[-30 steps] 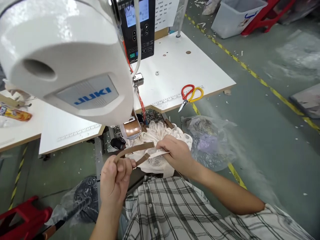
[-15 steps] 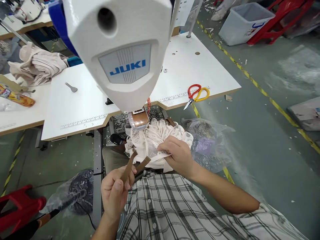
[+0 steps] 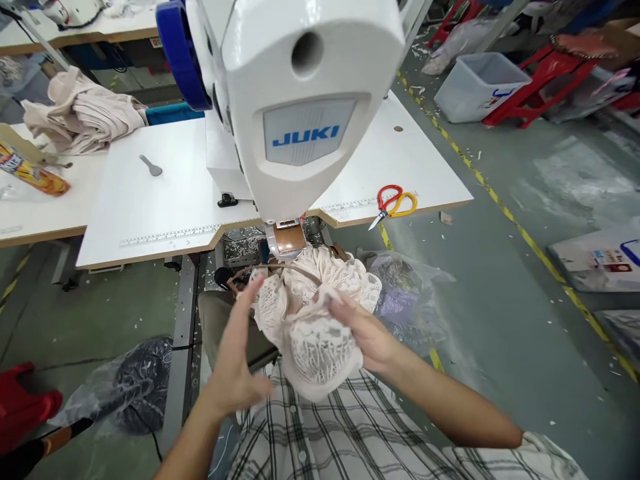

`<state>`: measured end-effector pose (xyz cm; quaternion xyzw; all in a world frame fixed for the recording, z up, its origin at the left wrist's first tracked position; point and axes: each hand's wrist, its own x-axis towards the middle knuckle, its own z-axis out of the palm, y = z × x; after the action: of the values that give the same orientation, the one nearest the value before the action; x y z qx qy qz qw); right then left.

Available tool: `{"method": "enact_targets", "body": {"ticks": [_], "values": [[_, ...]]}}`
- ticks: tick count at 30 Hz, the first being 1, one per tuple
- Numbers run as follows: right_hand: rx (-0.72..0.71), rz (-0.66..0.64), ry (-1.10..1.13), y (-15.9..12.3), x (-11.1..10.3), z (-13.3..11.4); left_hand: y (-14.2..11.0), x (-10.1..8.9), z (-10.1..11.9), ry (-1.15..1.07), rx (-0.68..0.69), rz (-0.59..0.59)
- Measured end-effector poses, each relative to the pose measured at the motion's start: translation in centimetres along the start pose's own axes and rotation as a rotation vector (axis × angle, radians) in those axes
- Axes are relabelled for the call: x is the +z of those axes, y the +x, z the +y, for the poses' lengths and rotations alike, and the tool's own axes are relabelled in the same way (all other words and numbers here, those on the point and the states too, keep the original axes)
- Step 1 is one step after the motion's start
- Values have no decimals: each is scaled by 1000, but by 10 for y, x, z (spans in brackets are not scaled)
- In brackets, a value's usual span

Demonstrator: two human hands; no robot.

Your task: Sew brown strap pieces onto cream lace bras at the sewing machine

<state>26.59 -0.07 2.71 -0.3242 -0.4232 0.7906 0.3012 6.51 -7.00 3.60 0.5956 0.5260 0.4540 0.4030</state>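
Observation:
Cream lace of a bra (image 3: 320, 350) hangs over my lap, one rounded cup facing me. Its upper edge is pinched in my right hand (image 3: 367, 333), thumb on top. To the left, my left hand (image 3: 233, 367) is open and slightly blurred, thumb and fingers spread beside the bra with nothing in them. Behind it, more cream lace pieces (image 3: 350, 277) lie bunched below the sewing machine head (image 3: 310, 127). A thin brown strap (image 3: 300, 268) curves across the top of this lace, just under the machine's brown-faced lower end (image 3: 289, 241).
Red-and-yellow scissors (image 3: 395, 205) lie at the white table's (image 3: 165, 200) front edge, and a grey spoon-like tool (image 3: 151, 166) lies further left. Folded beige fabric (image 3: 95, 117) and an orange-labelled bottle (image 3: 33, 172) are at far left. A plastic bag (image 3: 407, 293) sits on the floor at right.
My left hand has let go of the brown strap ends and opened. My right hand has lifted a lace cup towards me. The view has shifted slightly.

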Motion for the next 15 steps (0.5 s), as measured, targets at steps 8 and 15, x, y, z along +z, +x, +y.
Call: {"method": "enact_targets", "body": {"ticks": [8, 15], "values": [[47, 76, 10, -48, -22, -9, -19, 34, -120, 694, 311, 161], [-485, 617, -692, -45, -106, -43, -8, 15, -107, 825, 436, 458]]}}
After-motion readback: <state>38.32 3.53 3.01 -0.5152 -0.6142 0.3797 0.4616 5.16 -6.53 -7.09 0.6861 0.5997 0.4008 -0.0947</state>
